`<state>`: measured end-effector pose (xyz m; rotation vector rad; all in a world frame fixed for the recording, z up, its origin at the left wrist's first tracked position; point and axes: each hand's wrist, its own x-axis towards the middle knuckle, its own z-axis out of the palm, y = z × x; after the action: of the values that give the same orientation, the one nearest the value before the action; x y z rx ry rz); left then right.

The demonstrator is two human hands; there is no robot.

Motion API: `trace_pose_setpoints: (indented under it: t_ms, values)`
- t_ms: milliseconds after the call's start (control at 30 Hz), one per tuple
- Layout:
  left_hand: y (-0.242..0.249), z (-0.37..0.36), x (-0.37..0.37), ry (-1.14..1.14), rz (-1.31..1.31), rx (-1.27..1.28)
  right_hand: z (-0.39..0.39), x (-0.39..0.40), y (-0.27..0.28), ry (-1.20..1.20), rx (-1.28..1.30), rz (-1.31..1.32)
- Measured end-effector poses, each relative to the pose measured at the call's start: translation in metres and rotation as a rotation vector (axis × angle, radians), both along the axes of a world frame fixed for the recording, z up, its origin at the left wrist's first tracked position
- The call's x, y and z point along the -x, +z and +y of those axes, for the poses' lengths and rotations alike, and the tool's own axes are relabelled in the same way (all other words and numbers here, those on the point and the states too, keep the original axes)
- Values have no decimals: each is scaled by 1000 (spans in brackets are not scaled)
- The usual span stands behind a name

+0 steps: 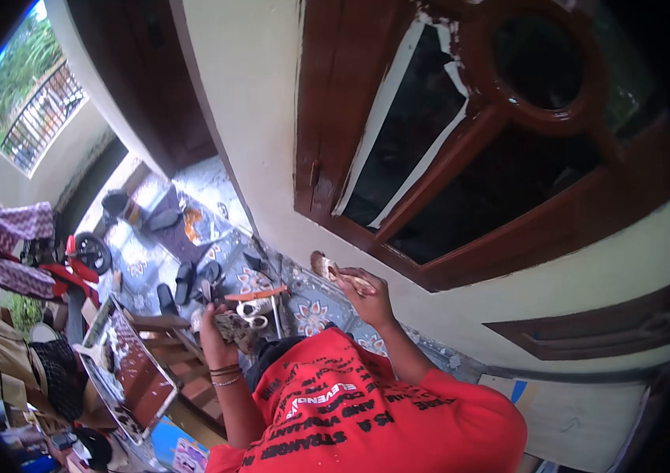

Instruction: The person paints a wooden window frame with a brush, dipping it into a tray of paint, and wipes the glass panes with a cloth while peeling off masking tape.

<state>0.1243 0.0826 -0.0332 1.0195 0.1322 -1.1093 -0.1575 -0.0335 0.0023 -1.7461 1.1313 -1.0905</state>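
In my right hand is a paintbrush, its handle in my closed fingers and its pale, brown-stained bristles pointing toward the wall below the window. My left hand, with bands on the wrist, is closed at a mottled grey-brown thing low in front of me; I cannot tell its kind. Up on the right, the window has a glossy red-brown frame, with white strips along the edges of one dark pane. Both hands are apart from the frame.
Sandals lie on the patterned tile floor. A wooden chair and a paint-spattered tray-like panel stand at left, near a red stroller. Further back are a bucket and a dark mat. A board leans at lower right.
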Motion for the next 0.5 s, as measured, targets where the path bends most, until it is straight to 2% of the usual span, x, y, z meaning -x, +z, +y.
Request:
trace_pose_setpoints:
  t_ms: [100,200,300,400,500]
  values:
    - [-3,18,4,144,-5,-23,-2,-1,2,78,5,38]
    - [-9,30,11,163,59,-27,-4,3,3,112,-12,52]
    - [-7,27,21,163,-18,-18,-6,12,3,104,3,58]
    - [-8,10,31,77,-185,-48,-4,27,4,68,-9,78]
    - [-3,-12,41,-47,-175,-55,1,43,7,-4,-15,64]
